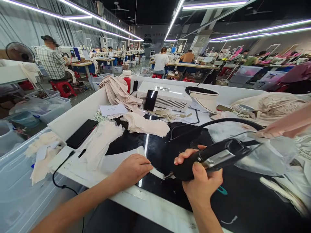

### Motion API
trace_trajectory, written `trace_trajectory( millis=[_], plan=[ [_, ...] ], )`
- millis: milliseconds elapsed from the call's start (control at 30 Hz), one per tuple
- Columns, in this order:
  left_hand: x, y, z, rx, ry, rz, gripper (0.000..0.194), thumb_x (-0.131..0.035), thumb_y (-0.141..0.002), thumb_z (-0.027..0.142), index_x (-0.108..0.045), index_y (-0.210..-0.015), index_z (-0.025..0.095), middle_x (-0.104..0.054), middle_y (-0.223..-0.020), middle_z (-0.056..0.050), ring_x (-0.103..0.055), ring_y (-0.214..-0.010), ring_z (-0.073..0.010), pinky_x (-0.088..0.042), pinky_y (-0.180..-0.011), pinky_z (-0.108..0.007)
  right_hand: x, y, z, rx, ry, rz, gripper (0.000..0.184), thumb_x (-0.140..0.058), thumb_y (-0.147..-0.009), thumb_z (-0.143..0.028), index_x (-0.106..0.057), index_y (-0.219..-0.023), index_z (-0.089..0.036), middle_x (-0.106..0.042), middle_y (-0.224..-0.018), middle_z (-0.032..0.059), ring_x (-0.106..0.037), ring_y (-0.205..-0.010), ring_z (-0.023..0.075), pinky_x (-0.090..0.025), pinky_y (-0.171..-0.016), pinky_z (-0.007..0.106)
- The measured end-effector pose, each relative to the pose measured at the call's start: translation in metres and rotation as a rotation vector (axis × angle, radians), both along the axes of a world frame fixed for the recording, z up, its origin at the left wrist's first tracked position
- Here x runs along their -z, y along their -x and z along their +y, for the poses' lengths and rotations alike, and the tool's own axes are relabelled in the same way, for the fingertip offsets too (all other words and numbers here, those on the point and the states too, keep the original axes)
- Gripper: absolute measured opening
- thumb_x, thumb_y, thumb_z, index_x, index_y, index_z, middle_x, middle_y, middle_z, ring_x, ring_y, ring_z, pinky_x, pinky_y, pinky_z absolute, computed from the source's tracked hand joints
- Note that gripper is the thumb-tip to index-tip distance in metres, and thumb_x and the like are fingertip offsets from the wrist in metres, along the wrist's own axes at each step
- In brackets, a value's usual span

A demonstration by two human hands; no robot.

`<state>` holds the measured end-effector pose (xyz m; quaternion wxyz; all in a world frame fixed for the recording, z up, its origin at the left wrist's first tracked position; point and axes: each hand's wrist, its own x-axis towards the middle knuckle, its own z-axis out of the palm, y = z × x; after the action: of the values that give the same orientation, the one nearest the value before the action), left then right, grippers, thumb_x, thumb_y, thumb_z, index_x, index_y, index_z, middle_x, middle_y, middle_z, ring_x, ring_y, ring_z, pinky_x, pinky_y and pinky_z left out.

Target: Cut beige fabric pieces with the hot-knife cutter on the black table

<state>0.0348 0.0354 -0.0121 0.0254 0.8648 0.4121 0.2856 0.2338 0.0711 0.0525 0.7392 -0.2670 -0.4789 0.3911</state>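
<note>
My right hand (202,184) is wrapped round a black corded handheld power tool (186,163). Its small metal tip (170,175) points left, right beside the end of a narrow white fabric strip (157,173). With its fingers together, my left hand (133,170) grips that strip against the black glossy tabletop (179,194). The strip joins a wider white fabric piece (119,160) behind my left hand. Whether the tip touches the fabric, I cannot tell. A teal clip-like loop (222,191) lies just right of my right wrist.
Cream fabric pieces (147,124) lie at the back, with a stack of pale cloth (102,139) on the left. A black phone (82,133) rests at the left edge. Behind stands a white metal box (165,97). Plastic bags (267,158) and lace fabric (279,105) crowd the right.
</note>
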Motion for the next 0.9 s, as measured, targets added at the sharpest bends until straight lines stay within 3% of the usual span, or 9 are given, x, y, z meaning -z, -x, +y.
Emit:
trace_trajectory(
  millis=[233, 433, 633, 900],
  plan=[
    [0.0007, -0.0017, 0.0035, 0.029, -0.039, 0.109, 0.015, -0.063, -0.105, 0.012, -0.076, -0.108, 0.018, -0.076, -0.110, -0.007, -0.072, -0.101, -0.0202, -0.058, -0.097, -0.035, -0.0023, -0.0028, 0.0028, 0.002, 0.002, -0.013, 0.036, -0.088, -0.078, -0.038, -0.070, -0.108, -0.027, -0.068, -0.073, -0.0036, -0.062, -0.053, 0.0155, -0.054, -0.048, 0.030],
    [0.0085, -0.0015, 0.0052, 0.094, -0.139, 0.096, 0.019, -0.056, -0.107, 0.009, -0.073, -0.110, 0.014, -0.074, -0.127, -0.011, -0.068, -0.120, -0.0226, -0.055, -0.110, -0.038, -0.0032, -0.0032, 0.0031, -0.020, -0.003, 0.000, 0.036, -0.088, -0.078, -0.036, -0.071, -0.108, -0.026, -0.069, -0.074, -0.0033, -0.063, -0.054, 0.0147, -0.055, -0.048, 0.029],
    [0.0056, 0.0003, 0.0047, 0.126, -0.051, 0.072, 0.019, -0.054, -0.108, 0.009, -0.071, -0.114, 0.014, -0.076, -0.116, -0.008, -0.071, -0.107, -0.0191, -0.059, -0.100, -0.032, -0.0029, -0.0027, 0.0021, -0.047, -0.010, 0.007, 0.035, -0.089, -0.080, -0.037, -0.072, -0.109, -0.028, -0.069, -0.076, -0.0035, -0.064, -0.055, 0.0140, -0.056, -0.050, 0.027],
    [0.0073, 0.0055, 0.0022, 0.114, -0.045, 0.089, 0.023, -0.060, -0.105, 0.009, -0.069, -0.124, 0.020, -0.073, -0.121, -0.007, -0.071, -0.114, -0.0220, -0.060, -0.099, -0.035, 0.0036, -0.0045, 0.0023, -0.035, -0.025, -0.025, 0.037, -0.086, -0.085, -0.042, -0.068, -0.114, -0.028, -0.068, -0.079, -0.0031, -0.064, -0.057, 0.0144, -0.057, -0.053, 0.029]
  ],
)
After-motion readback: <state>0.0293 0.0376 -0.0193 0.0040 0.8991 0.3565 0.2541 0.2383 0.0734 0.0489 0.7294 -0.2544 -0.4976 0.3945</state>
